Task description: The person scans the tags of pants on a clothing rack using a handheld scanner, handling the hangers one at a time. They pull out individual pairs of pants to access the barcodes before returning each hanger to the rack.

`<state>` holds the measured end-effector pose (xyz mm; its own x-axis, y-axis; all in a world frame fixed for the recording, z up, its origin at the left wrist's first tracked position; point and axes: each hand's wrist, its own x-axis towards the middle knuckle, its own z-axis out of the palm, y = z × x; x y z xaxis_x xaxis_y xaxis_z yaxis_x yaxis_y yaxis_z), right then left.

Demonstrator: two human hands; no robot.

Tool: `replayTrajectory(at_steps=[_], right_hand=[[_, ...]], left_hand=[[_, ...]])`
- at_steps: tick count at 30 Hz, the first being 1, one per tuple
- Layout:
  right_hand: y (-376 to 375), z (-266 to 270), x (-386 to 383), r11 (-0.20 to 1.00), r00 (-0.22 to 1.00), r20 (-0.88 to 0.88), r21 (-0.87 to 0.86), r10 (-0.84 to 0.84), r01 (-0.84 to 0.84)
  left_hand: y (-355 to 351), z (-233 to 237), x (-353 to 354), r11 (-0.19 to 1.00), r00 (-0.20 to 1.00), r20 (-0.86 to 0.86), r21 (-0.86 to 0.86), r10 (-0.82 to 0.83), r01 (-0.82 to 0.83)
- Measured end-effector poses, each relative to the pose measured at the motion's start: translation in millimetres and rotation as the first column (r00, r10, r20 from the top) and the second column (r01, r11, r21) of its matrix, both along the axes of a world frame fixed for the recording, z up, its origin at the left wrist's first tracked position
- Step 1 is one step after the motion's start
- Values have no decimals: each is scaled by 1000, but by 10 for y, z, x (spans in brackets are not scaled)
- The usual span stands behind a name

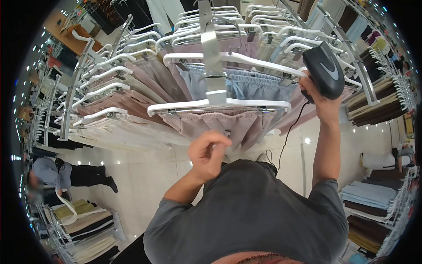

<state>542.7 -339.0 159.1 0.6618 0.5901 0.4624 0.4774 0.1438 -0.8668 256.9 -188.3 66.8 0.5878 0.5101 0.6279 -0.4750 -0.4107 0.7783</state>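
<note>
My right hand [324,102] is raised and grips a black handheld scanner [324,70], whose thin black cable [288,136] hangs down toward my body. The scanner sits beside the right end of a white hanger [246,60] carrying light blue trousers [246,86]. My left hand [210,152] is curled just under the mauve trousers [198,123] on the nearest white hanger [176,106], with its fingertips pinched at the lower edge of the fabric. What exactly the fingers pinch is hidden by the hand.
A metal rack arm [210,48] carries rows of white hangers with beige, pink and cream trousers [123,99]. Shelves of folded clothes stand at lower left [88,224] and at right [369,198]. Another person [57,172] bends over the left shelves on the glossy tiled floor [145,171].
</note>
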Motion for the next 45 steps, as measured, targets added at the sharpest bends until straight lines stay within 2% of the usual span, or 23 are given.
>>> replayTrajectory(at_steps=[2, 3, 5, 9, 11, 14, 18, 20, 23, 24, 25, 27, 28, 33, 36, 42, 45], right_hand=[[-148, 16, 39, 999, 999, 13, 19, -34, 33], [-246, 15, 56, 999, 999, 14, 20, -30, 30], [-475, -3, 111, 991, 986, 99, -13, -131, 133], [-1012, -12, 211, 977, 975, 80, -32, -208, 211], [-1289, -76, 296, 973, 964, 139, -17, -225, 230], [-1638, -73, 366, 975, 969, 128, -46, -212, 219], [-2048, -197, 472, 957, 959, 76, -80, -273, 279], [-2242, -236, 588, 957, 959, 128, -114, -251, 266], [-2481, -228, 728, 964, 965, 38, -56, -258, 260], [-2547, -195, 796, 969, 968, 82, -58, -235, 240], [-2581, -182, 834, 969, 969, 81, -58, -235, 239], [-2610, -162, 887, 908, 888, 198, 31, -415, 418], [-2632, -198, 944, 894, 879, 164, 83, -448, 440], [-2893, -257, 1260, 899, 887, 153, 18, -435, 438], [-2936, -262, 1414, 892, 867, 222, 40, -447, 450], [-2906, -402, 1726, 909, 903, 99, 41, -417, 415], [-2806, -544, 1901, 896, 875, 191, 89, -444, 435]], left_hand=[[-200, 110, 145, 937, 967, -108, -291, -231, 191], [-272, 211, 247, 938, 968, -106, -290, -227, 188], [-349, 435, 505, 826, 887, -42, -386, -460, 410], [-554, 573, 936, 737, 826, 9, -447, -563, 507], [-663, 629, 1129, 661, 771, 49, -484, -635, 574], [-852, 615, 1438, 629, 746, 63, -493, -663, 601], [-1072, 606, 1803, 571, 712, 71, -544, -699, 615], [-1186, 546, 1975, 570, 725, 57, -578, -686, 584], [-1353, 440, 2163, 559, 719, 50, -593, -693, 580], [-1407, 418, 2213, 547, 706, 52, -593, -707, 591], [-1476, 423, 2257, 548, 706, 51, -593, -706, 590], [-1635, 434, 2333, 529, 675, 50, -581, -736, 619], [-1690, 403, 2381, 539, 664, 36, -552, -747, 636], [-1960, 420, 2539, 541, 657, 44, -528, -752, 655], [-2040, 428, 2600, 547, 649, 36, -505, -760, 668], [-2097, 400, 2790, 558, 664, 36, -509, -747, 656], [-2078, 309, 2887, 593, 693, -1, -519, -721, 616]])
